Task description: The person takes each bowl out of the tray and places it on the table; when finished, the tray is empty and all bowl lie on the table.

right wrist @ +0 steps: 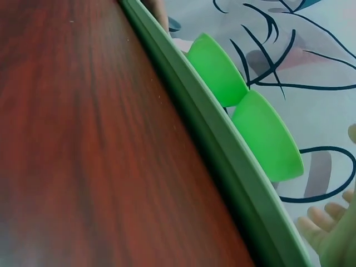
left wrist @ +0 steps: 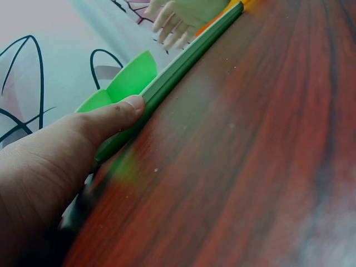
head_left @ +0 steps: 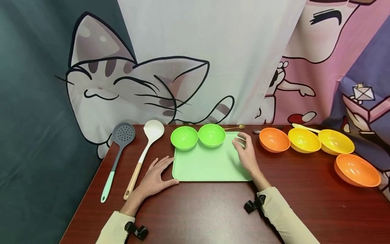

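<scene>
**Green bowls [head_left: 184, 138] on green tray [head_left: 210, 166]**

Head: tray on table [head_left: 210, 210], between hands; bowls side by side at its back-left. Left hand [head_left: 155, 179] spread at left edge; right hand [head_left: 247, 154] loosely bent over right side. Orange bowl [head_left: 274, 140], yellow bowl [head_left: 304, 140] farther right.
Left wrist: thumb [left wrist: 114, 117] touches tray edge.
Right wrist: fingers [right wrist: 318, 218] parted, beside tray.

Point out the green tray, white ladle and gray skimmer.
Green tray [head_left: 210, 166]: head view, bare floor of the tray.
White ladle [head_left: 153, 130]: head view, inside of its scoop.
Gray skimmer [head_left: 123, 134]: head view, its perforated head.
</scene>
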Demonstrator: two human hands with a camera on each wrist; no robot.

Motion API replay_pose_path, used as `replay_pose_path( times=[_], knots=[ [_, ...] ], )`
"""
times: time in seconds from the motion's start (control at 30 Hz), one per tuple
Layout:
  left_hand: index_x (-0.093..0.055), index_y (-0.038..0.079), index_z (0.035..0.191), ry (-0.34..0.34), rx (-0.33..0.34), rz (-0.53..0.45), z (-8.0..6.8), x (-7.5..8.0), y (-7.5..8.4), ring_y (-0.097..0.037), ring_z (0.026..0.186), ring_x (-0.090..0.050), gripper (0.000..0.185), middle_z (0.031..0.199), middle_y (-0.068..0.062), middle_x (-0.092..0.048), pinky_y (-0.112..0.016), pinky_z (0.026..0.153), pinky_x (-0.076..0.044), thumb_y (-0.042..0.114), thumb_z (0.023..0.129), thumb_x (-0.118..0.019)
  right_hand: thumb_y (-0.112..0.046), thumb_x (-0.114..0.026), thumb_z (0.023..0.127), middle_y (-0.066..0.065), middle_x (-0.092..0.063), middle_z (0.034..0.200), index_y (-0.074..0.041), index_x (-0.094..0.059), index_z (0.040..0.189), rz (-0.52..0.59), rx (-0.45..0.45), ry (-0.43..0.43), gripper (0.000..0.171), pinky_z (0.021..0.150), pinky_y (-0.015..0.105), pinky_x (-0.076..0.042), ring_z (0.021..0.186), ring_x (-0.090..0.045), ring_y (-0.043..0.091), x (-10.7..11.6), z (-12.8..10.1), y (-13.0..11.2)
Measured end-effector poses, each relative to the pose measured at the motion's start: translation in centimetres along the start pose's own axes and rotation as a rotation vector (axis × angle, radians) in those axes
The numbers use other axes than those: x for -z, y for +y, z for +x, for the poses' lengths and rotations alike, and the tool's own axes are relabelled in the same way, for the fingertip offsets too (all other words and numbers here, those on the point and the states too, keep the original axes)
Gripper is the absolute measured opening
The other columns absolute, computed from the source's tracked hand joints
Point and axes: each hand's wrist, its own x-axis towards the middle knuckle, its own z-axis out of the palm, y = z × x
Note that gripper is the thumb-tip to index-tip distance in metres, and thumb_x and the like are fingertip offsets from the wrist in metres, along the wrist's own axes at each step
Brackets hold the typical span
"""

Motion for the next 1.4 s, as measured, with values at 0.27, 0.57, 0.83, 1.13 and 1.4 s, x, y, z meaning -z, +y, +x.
replay_pose_path(
  times=[0.27, 0.57, 0.83, 1.13, 1.4],
  knots=[
    [-0.042, 0.019, 0.153, -0.003, -0.001, 0.004, 0.1, 0.0, 0.0, -0.028, 0.149, -0.034, 0.090, 0.155, -0.005, -0.046, -0.055, 0.124, -0.014, 0.064, 0.080, -0.072, -0.028, -0.055, 0.102, 0.018, -0.040, 0.151, 0.000, -0.037, 0.146, 0.075, -0.119, -0.017, 0.055, 0.105, 0.039, -0.047, 0.134, -0.049, 0.031, -2.5, 0.9, -1.2],
    [-0.043, 0.020, 0.152, -0.004, 0.002, 0.010, 0.0, -0.1, 0.0, -0.025, 0.149, -0.035, 0.090, 0.155, -0.003, -0.046, -0.054, 0.124, -0.015, 0.065, 0.080, -0.072, -0.028, -0.055, 0.102, 0.018, -0.046, 0.145, -0.002, -0.038, 0.145, 0.150, -0.193, 0.019, 0.053, 0.101, 0.044, -0.053, 0.129, -0.054, 0.029, -5.3, 2.0, 0.0],
    [-0.042, 0.021, 0.153, -0.011, 0.010, 0.004, 0.1, 0.0, -0.1, -0.024, 0.150, -0.033, 0.089, 0.155, -0.002, -0.045, -0.053, 0.125, -0.013, 0.065, 0.081, -0.071, -0.021, -0.055, 0.102, 0.017, -0.056, 0.132, -0.001, -0.044, 0.140, 0.160, -0.182, 0.076, 0.045, 0.081, 0.022, -0.057, 0.109, -0.060, 0.019, -5.8, 2.2, 0.6],
    [-0.044, 0.018, 0.152, 0.004, -0.003, 0.002, -0.1, 0.1, 0.1, -0.028, 0.148, -0.036, 0.089, 0.154, -0.006, -0.047, -0.056, 0.123, -0.016, 0.061, 0.080, -0.074, -0.013, -0.048, 0.098, 0.020, -0.061, 0.128, -0.002, -0.048, 0.137, 0.116, -0.210, 0.101, 0.041, 0.077, 0.019, -0.055, 0.098, -0.062, 0.017, -5.8, 1.9, 0.7],
    [-0.041, 0.021, 0.153, -0.017, 0.013, 0.010, 0.0, 0.0, 0.0, -0.025, 0.150, -0.033, 0.089, 0.156, -0.003, -0.045, -0.053, 0.125, -0.013, 0.064, 0.082, -0.071, -0.009, -0.046, 0.096, 0.021, -0.061, 0.122, -0.001, -0.048, 0.132, 0.149, -0.221, 0.131, 0.037, 0.069, 0.021, -0.059, 0.091, -0.064, 0.021, -5.5, 1.9, 0.7]
  ],
)
